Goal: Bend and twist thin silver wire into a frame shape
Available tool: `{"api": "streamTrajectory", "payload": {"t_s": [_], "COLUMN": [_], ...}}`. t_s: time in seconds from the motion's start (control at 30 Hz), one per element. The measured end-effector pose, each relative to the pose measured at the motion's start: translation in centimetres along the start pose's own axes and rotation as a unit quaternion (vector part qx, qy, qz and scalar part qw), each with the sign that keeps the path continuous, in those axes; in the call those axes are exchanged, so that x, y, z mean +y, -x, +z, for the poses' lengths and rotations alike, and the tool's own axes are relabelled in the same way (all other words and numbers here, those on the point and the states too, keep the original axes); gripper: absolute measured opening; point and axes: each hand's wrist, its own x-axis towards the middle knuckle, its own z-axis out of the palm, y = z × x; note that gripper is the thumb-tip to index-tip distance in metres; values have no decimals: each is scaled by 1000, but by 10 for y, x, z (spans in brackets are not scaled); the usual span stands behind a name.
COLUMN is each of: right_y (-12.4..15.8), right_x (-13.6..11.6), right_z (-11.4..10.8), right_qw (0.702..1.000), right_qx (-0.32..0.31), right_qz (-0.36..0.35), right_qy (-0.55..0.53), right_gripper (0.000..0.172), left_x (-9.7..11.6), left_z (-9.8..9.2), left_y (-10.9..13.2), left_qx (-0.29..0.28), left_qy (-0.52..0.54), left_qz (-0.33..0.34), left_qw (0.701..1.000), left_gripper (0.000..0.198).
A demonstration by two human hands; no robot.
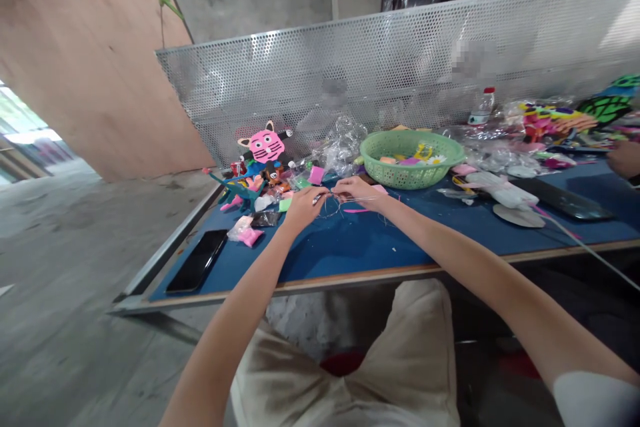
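Above the blue tabletop, my left hand point(305, 205) and my right hand point(356, 191) nearly meet at the fingertips. Both are closed in a pinch on thin wire point(331, 213), whose loops hang below the fingers and whose loose ends run out under my right hand. Just beyond my hands lies a pink clay packet point(316, 175). A flat pink strip point(355, 211) rests on the table below my right hand. To the left of my left hand are a black packet point(265, 219) and a pink packet point(249, 235) in clear plastic.
A green basket point(410, 177) with colourful pieces stands behind my right hand. A pink cat figure point(267, 146) is at back left. Phones point(197, 261) point(563, 199) lie on both sides. A perforated metal panel point(280, 73) backs the table; another person's hand point(625, 159) is far right.
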Motion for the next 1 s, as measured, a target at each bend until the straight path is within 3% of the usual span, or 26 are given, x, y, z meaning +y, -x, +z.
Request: {"api": "streamTrajectory", "payload": {"t_s": [0.17, 0.27, 0.4, 0.57, 0.73, 0.83, 0.93, 1.0], "right_y": [1, 4, 9, 15, 17, 18, 21, 24], "right_x": [0, 6, 17, 22, 20, 18, 17, 16], "right_z": [-9, -10, -7, -5, -6, -7, -11, -14], "right_qw": [981, 974, 991, 1000, 990, 967, 938, 931], "right_qx": [-102, -122, -65, -25, -27, 27, 81, 57], "right_qz": [125, 148, 87, -2, -57, -99, -166, -207], "right_qy": [-107, -125, -79, 18, 125, 235, 294, 294], "right_gripper": [25, 20, 20, 36, 44, 42, 30, 45], "left_x": [9, 13, 13, 7, 5, 5, 3, 1], "left_z": [-1, -3, -8, -13, -11, -10, -10, -11], "left_y": [-3, -4, -8, -11, -11, -11, -10, -9], "left_qx": [4, -5, -44, -106, -89, -78, -51, -34], "left_qy": [27, 41, 85, 167, 171, 170, 160, 149], "left_qz": [-1, -12, -53, -114, -123, -136, -152, -151], "left_qw": [1000, 999, 994, 974, 974, 973, 974, 977], "left_gripper": [16, 15, 13, 17, 15, 16, 17, 16]}}
